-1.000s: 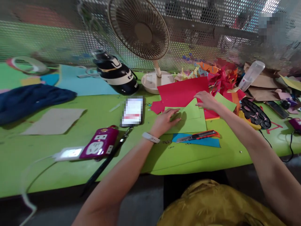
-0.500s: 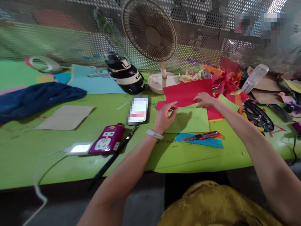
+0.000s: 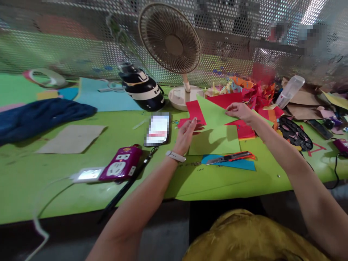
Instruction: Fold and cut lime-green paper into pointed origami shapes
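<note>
My right hand (image 3: 240,112) pinches the edge of a light green paper sheet (image 3: 213,112), which is lifted and tilted with one corner pointing up. To its left my left hand (image 3: 186,134) hovers near the lower edge of a red sheet (image 3: 196,111), thumb and fingers apart. Part of that red sheet is hidden behind the lifted green one. Below both hands another light green sheet (image 3: 217,143) lies flat on the table. In front of it a utility knife (image 3: 231,158) with an orange edge rests on a blue paper strip (image 3: 241,165), blade out.
A phone (image 3: 157,128), a purple power strip (image 3: 121,163) and a black bottle (image 3: 144,88) are on the left. Behind stands a fan (image 3: 174,45). Paper scraps (image 3: 258,92), a clear bottle (image 3: 290,90) and a black tray (image 3: 295,134) lie to the right.
A light green sheet is now lifted in my right hand, covering part of the red sheet. My left hand has moved slightly left and its fingers have straightened.
</note>
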